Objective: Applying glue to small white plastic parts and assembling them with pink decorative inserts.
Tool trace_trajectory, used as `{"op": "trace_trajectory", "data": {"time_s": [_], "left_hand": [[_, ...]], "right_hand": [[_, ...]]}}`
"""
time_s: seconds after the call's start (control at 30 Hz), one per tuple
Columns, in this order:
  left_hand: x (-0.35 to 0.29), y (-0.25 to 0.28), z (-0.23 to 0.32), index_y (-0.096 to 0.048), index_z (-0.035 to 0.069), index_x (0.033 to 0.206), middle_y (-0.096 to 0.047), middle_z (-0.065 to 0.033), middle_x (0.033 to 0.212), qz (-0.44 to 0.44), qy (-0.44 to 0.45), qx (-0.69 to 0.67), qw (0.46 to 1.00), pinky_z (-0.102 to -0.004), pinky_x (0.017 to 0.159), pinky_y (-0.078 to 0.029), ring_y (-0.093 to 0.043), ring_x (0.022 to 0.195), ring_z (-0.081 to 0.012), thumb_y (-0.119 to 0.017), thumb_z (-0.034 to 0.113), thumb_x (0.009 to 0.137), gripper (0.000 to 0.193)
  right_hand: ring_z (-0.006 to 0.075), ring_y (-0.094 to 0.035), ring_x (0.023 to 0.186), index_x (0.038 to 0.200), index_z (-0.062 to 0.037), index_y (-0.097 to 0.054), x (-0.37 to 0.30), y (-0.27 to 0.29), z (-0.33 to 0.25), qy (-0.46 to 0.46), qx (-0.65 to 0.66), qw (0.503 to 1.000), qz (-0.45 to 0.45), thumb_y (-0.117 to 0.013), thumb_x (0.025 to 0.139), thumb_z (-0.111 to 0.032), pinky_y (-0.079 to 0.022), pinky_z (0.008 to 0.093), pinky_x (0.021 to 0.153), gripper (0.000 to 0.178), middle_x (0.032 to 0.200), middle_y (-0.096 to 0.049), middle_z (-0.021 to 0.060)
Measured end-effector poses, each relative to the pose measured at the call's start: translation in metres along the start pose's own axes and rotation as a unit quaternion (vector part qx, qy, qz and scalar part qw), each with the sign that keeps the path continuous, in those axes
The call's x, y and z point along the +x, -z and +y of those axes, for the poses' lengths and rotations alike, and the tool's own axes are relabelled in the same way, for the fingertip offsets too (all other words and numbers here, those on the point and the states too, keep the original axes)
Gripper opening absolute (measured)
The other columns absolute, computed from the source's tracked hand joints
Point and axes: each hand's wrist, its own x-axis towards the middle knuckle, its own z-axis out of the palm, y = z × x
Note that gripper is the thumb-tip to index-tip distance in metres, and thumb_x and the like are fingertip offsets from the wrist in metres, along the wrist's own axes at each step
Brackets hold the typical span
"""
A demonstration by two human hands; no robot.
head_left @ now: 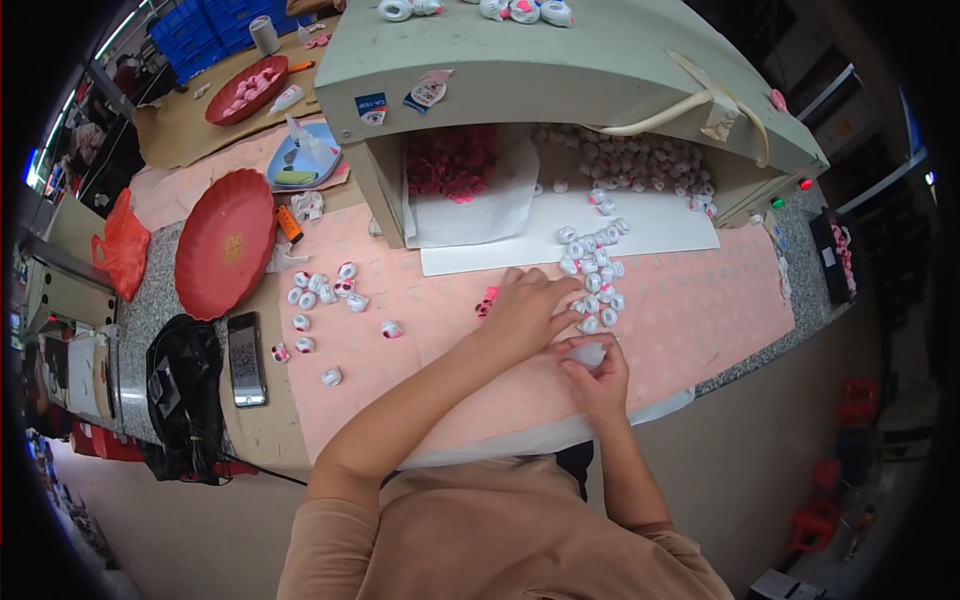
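My right hand [603, 382] is wrapped round a small translucent white squeeze bottle [587, 355] near the front edge of the pink mat. Just above it, my left hand [530, 312] is bent with its fingers closed at the left side of a cluster of small round white pieces [604, 262]. What its fingertips hold is mostly hidden. Close to the left hand's outer side lie small pink and black pieces [487, 301]. More white pieces, some with pink parts, form a loose group [325, 290] on the mat's left side.
A pale green metal housing [560, 85] stands over a white sheet [640, 235], with dark pink pieces [452, 160] and many white ones [650, 160] inside. At the left are a red dish [226, 243], a phone [247, 360], a black bag [185, 400] and a blue tray [305, 160].
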Motion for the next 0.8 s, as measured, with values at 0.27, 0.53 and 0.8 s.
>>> {"op": "trace_trajectory", "data": {"time_s": [0.27, 0.53, 0.8], "left_hand": [[-0.016, 0.012, 0.017, -0.066, 0.007, 0.103, -0.062, -0.0080, 0.100, -0.039, 0.040, -0.145, 0.988, -0.0364, 0.077, -0.051, -0.061, 0.096, -0.0209, -0.068, 0.008, 0.080, 0.023], [-0.133, 0.082, -0.019, -0.059, 0.004, 0.118, -0.056, -0.0065, 0.114, 0.075, 0.245, -0.271, 0.928, -0.0205, 0.074, -0.052, -0.059, 0.094, -0.0104, -0.061, -0.007, 0.084, 0.035], [-0.117, 0.072, -0.008, -0.061, 0.005, 0.115, -0.061, -0.0077, 0.106, 0.114, 0.214, -0.131, 0.961, -0.0222, 0.068, -0.052, -0.062, 0.079, -0.0120, -0.065, -0.002, 0.082, 0.034]], "right_hand": [[0.0072, -0.046, 0.069, 0.111, -0.0024, -0.045, -0.002, -0.003, 0.003, 0.062, 0.062, 0.992, 0.093, -0.053, 0.095, -0.023, -0.043, 0.0226, 0.064, 0.027, 0.084, -0.049, 0.0027], [0.0078, -0.050, 0.073, 0.102, -0.0026, -0.049, 0.007, -0.014, 0.013, 0.050, 0.012, 0.994, 0.099, -0.055, 0.094, -0.021, -0.044, 0.0222, 0.064, 0.021, 0.090, -0.054, 0.0030], [0.0152, -0.054, 0.070, 0.098, -0.0001, -0.052, 0.010, -0.050, 0.016, 0.190, -0.125, 0.973, 0.028, -0.066, 0.085, -0.012, -0.044, 0.0265, 0.063, 0.022, 0.082, -0.058, 0.0095]]}}
